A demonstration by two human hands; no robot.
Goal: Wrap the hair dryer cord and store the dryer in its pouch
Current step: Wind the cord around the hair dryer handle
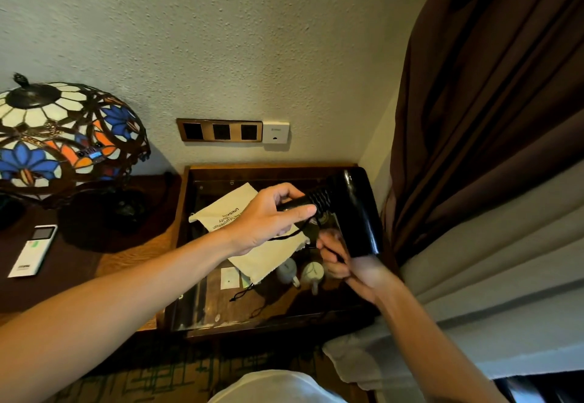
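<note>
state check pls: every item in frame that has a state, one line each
Black plastic hair dryer: held in the air above the glass-topped table, out of its pouch.
Black dryer cord: partly coiled round the handle.
Cream cloth pouch: flat on the glass, empty.
Left hand: closed on the dryer handle.
Right hand: blurred, gripping the cord.
Stained-glass lamp: unlit.

A glass-topped table (202, 314) stands against the wall, with a pouch (252, 235) lying flat on it and two cups (300, 271) just beside the pouch's near right corner. To the left, on a lower cabinet (79, 263), a lamp (63, 137) stands behind a remote control (33, 251). Above the table the left hand (271, 216) holds the hair dryer (350, 210) by its handle, the right hand (338, 257) lies just below it with the cord (290, 235), and a curtain (486, 102) hangs at the right.
</note>
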